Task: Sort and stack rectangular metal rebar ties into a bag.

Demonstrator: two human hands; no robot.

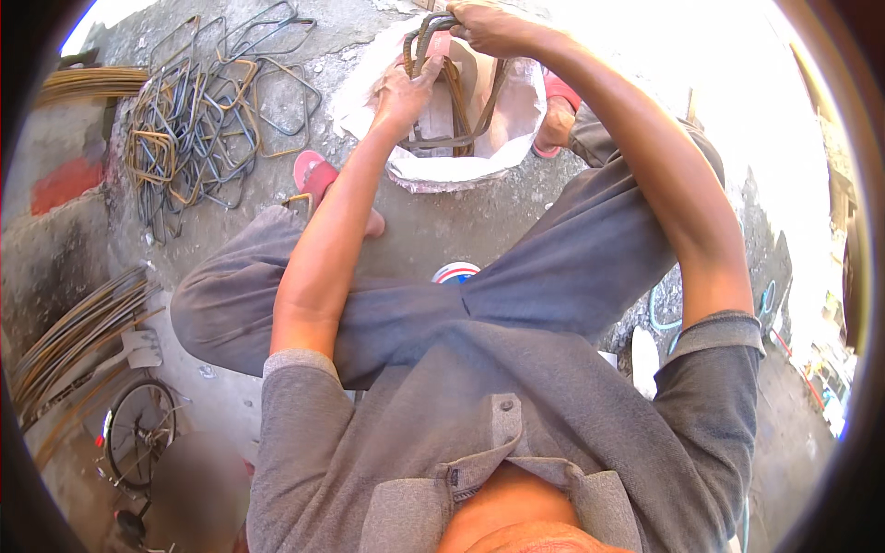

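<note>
Several bent steel stirrups (458, 109), some rusty and some grey, stand as a bundle in the mouth of a white sack (433, 170). My right hand (490, 29) is closed round their upper bend at the sack's far side. Lower and to the left, my left hand (404, 100) grips the same bundle by its left side, thumb toward the bars. The stirrups' lower ends lie inside the sack. My feet, in pink-red sandals (316, 175), are on either side of the sack.
A tangled heap of steel stirrups (198, 129) lies on the concrete floor at the far left. Long rusty rods (92, 83) rest beyond it, with more rods (83, 323) nearer by the wall. A bicycle wheel (140, 433) shows at lower left. Teal hose (656, 309) lies at right.
</note>
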